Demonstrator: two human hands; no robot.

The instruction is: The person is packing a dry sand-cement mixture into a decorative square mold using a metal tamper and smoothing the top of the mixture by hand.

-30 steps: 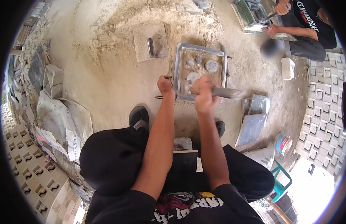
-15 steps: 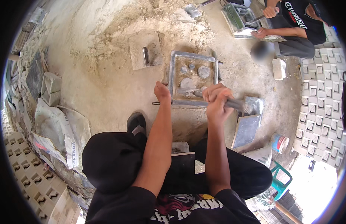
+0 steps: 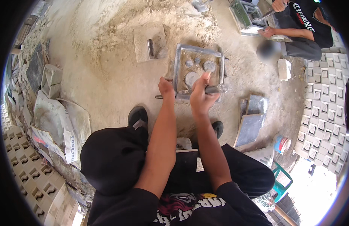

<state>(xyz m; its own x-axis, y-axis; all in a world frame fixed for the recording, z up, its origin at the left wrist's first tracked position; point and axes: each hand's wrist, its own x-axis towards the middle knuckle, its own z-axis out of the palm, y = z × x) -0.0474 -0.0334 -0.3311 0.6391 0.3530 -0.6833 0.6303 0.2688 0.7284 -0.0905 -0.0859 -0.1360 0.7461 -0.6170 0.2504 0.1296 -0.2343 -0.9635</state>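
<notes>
A square metal frame [image 3: 177, 66] lies flat on the dusty ground [image 3: 103, 90], just beyond the person's feet. It is filled with brown sand [image 3: 202, 75], and four round grey discs of different sizes sit in it: a large disc [image 3: 191, 78] near the left side, another sizeable disc [image 3: 209, 66] toward the far right, and two small discs [image 3: 189, 63] between them and the far edge.

The right hand [image 3: 202, 96] is over the near side of the frame, its fingers wrapped around a grey tool [image 3: 219, 89] whose one end points to the right. The left hand [image 3: 166, 86] is curled at the left side of the frame, close to its near corner; whether it grips anything cannot be told.

To the left of the frame, a square board [image 3: 140, 47] with a metal handle [image 3: 150, 48] lies near a spread of loose sandy soil [image 3: 110, 35]. To the right are two dark panels [image 3: 251, 130], and nearer the person a small bucket [image 3: 282, 144] and a green plastic chair [image 3: 283, 190]. At the upper right, a co-worker [image 3: 300, 24] bends over a second frame [image 3: 246, 17]. Old sacks [image 3: 50, 116] lie at the left.
</notes>
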